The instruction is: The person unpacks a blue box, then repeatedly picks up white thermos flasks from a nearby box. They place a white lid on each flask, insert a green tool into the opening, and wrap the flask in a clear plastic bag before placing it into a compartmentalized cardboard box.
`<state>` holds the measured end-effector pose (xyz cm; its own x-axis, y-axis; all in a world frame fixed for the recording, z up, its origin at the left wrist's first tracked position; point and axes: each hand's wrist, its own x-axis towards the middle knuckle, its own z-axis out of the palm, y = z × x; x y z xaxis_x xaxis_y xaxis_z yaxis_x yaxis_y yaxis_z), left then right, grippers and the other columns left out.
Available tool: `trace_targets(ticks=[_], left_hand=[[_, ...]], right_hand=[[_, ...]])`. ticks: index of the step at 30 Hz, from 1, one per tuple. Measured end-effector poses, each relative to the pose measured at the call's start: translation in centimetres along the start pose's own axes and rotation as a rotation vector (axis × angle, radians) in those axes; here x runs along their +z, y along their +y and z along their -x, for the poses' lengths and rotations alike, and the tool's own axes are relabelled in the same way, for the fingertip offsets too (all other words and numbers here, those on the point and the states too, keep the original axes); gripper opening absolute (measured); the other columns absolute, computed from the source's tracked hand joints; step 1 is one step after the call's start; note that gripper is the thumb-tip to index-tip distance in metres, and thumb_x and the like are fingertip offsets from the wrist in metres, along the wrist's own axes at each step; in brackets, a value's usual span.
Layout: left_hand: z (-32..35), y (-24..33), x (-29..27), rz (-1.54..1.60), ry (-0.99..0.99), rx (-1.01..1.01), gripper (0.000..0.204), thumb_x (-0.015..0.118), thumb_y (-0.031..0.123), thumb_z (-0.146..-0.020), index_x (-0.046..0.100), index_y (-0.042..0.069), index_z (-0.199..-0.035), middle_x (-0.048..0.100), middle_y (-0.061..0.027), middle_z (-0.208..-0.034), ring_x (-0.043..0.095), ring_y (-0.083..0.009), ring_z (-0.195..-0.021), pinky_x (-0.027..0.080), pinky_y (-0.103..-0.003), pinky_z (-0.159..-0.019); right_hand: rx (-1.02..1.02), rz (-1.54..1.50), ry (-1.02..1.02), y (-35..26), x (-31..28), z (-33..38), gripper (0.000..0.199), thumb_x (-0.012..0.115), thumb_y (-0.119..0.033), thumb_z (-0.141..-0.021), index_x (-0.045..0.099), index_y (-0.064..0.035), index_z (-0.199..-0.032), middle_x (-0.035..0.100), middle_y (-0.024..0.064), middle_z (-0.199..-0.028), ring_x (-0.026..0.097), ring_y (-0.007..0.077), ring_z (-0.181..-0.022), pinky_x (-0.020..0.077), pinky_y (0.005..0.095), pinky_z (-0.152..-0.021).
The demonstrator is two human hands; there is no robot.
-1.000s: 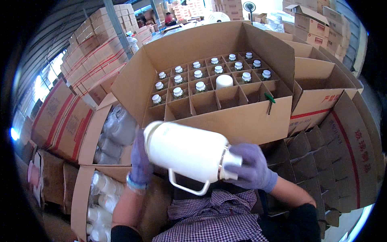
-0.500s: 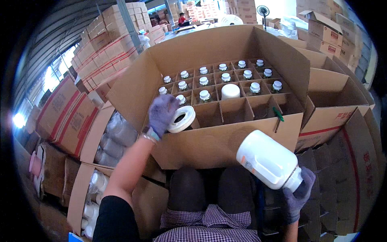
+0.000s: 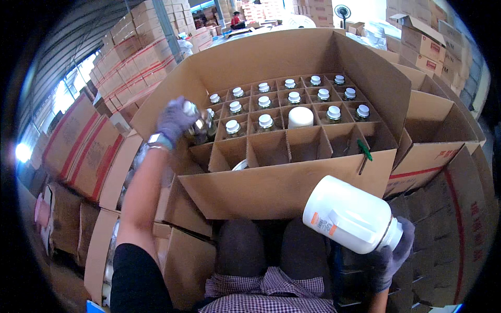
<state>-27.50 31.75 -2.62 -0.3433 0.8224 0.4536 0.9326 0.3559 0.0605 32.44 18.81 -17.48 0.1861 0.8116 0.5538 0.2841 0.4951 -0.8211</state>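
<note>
A large divided carton (image 3: pixel 292 182) stands in front of me, with white-capped clear bottles (image 3: pixel 265 122) in many of its cells. At its left side my gloved left hand (image 3: pixel 175 123) is closed around a clear bottle (image 3: pixel 200 128), blurred by motion and tilted. My gloved right hand (image 3: pixel 391 255) grips a white plastic bottle (image 3: pixel 348 215) by the neck end, lying sideways in the air before the carton. A white rounded piece (image 3: pixel 300 118) sits in a middle cell. The edge of a white ring-shaped piece (image 3: pixel 240 165) shows in a front-left cell.
A green-handled tool (image 3: pixel 364 149) hangs at the carton's front right edge. An open divided carton (image 3: pixel 436 117) stands to the right, with flattened dividers below it. Bagged bottles fill boxes at left. Stacked cartons (image 3: pixel 133 57) and a fan (image 3: pixel 342 12) are behind.
My left hand has left the white ring-shaped piece, now low in a front cell, and moved up-left to grip a clear bottle. The white bottle in my right hand has shifted slightly down.
</note>
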Motion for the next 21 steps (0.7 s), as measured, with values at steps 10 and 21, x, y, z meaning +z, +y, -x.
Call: trace_targets(ticks=[10,21], left_hand=[[21.9,4.1,-17.3,0.576,0.1,0.362,0.077,0.087,0.015,-0.066,0.056,0.005,-0.135,0.061,-0.0139,-0.118,0.063,-0.0229,-0.107,0.051,-0.036,-0.089],[34.6,5.2,-9.1,0.559,-0.62,0.375,0.105,0.086,0.052,-0.067,0.039,0.007,-0.149,0.066,-0.0199,-0.102,0.066,-0.0355,-0.099,0.053,-0.042,-0.089]], right_hand=[[0.096,-0.407,-0.006,-3.6,3.1,-1.0,0.058,0.051,-0.039,-0.1,0.045,0.0015,-0.142,0.061,0.0157,-0.124,0.062,0.0262,-0.115,0.05,0.043,-0.103],[0.174,-0.193,-0.695,-5.3,11.4,-0.3,0.031,0.061,-0.015,-0.094,0.065,-0.001,-0.121,0.067,0.0115,-0.114,0.063,0.0192,-0.105,0.0484,0.0323,-0.095]])
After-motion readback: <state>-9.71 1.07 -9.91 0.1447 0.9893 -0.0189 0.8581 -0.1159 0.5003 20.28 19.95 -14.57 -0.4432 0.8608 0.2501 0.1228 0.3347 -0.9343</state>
